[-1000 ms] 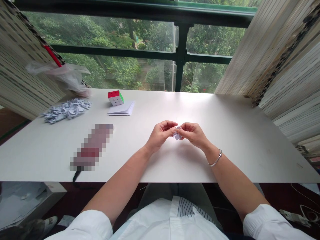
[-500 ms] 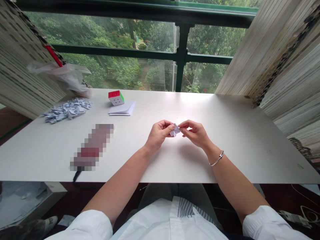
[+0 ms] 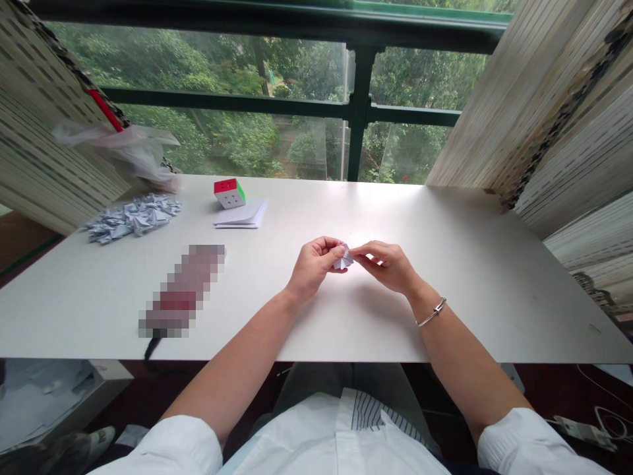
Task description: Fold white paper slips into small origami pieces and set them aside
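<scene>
A small piece of folded white paper (image 3: 345,258) is held above the middle of the white table. My left hand (image 3: 316,262) pinches it between thumb and fingers from the left. From the right, my right hand (image 3: 387,262) has its fingertips on the paper's edge, with thumb and index finger close together around it. The paper shows several creases and pointed flaps. A silver bracelet (image 3: 432,313) circles my right wrist.
Back left on the white table (image 3: 475,284) lie a heap of folded paper pieces (image 3: 133,218) and a stack of paper (image 3: 242,216) with a puzzle cube (image 3: 229,193) on it. A blurred-out oblong object (image 3: 182,290) lies nearer. A bin of papers (image 3: 44,396) stands below left.
The folded paper has shifted and turned slightly in my left hand, showing more flaps. My right fingers have straightened and moved a little against its edge.
</scene>
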Demonstrator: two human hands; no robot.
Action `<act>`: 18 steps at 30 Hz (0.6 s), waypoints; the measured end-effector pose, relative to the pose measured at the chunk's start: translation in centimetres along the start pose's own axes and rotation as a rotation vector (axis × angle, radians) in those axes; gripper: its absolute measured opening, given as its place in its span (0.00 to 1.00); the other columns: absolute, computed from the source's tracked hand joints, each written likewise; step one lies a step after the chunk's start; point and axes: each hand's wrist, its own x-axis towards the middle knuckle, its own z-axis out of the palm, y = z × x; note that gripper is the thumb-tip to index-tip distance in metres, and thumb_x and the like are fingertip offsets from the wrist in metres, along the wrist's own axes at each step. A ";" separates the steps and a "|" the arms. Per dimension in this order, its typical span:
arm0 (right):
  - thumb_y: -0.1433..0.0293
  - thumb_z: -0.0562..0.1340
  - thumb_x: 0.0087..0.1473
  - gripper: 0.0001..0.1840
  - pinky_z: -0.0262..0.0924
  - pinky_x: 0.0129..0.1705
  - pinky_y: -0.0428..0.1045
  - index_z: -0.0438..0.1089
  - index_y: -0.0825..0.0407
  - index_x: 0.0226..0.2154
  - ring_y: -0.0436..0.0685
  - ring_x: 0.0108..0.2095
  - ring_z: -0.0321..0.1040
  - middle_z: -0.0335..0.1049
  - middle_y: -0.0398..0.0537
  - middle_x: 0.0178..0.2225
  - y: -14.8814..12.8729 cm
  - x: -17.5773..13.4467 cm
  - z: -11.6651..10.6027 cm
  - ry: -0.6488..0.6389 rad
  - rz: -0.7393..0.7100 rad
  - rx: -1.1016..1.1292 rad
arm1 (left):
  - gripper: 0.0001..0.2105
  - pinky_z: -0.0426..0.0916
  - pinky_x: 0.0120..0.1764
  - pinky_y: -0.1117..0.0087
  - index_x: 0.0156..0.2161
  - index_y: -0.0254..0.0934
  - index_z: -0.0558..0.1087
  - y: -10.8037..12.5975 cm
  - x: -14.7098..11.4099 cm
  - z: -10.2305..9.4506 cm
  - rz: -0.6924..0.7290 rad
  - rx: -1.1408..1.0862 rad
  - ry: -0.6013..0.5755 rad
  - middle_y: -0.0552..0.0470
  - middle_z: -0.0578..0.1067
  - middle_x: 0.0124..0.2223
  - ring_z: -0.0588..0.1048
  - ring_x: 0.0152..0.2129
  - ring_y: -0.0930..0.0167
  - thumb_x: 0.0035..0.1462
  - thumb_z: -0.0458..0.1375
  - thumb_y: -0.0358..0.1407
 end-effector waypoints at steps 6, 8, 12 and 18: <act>0.65 0.58 0.61 0.11 0.69 0.33 0.50 0.75 0.45 0.42 0.55 0.35 0.70 0.76 0.49 0.36 0.1 -0.1 -0.2 -0.037 0.015 -0.078 | 0.15 0.76 0.31 0.65 0.38 0.34 0.73 0.0 -0.1 0.2 0.029 0.006 -0.002 0.51 0.77 0.30 0.75 0.27 0.71 0.48 0.68 0.41; 0.64 0.58 0.61 0.12 0.68 0.33 0.51 0.74 0.45 0.43 0.55 0.34 0.70 0.75 0.49 0.36 0.1 -0.1 -0.2 -0.033 0.021 -0.069 | 0.15 0.77 0.32 0.65 0.38 0.34 0.73 -0.1 -0.1 0.2 0.037 0.007 -0.003 0.51 0.76 0.30 0.75 0.27 0.71 0.48 0.67 0.41; 0.64 0.57 0.62 0.12 0.65 0.34 0.49 0.74 0.45 0.46 0.54 0.32 0.68 0.73 0.49 0.36 0.1 -0.1 -0.1 -0.042 -0.027 -0.116 | 0.15 0.77 0.33 0.64 0.38 0.34 0.73 -0.1 -0.1 0.3 0.052 0.006 -0.009 0.51 0.76 0.30 0.76 0.28 0.71 0.49 0.67 0.41; 0.64 0.57 0.63 0.11 0.63 0.33 0.48 0.74 0.45 0.44 0.52 0.30 0.67 0.70 0.48 0.34 0.0 -0.1 -0.2 -0.001 -0.040 -0.165 | 0.15 0.75 0.34 0.64 0.38 0.34 0.72 -0.2 -0.1 0.4 0.068 -0.010 -0.005 0.51 0.76 0.31 0.76 0.28 0.70 0.48 0.67 0.40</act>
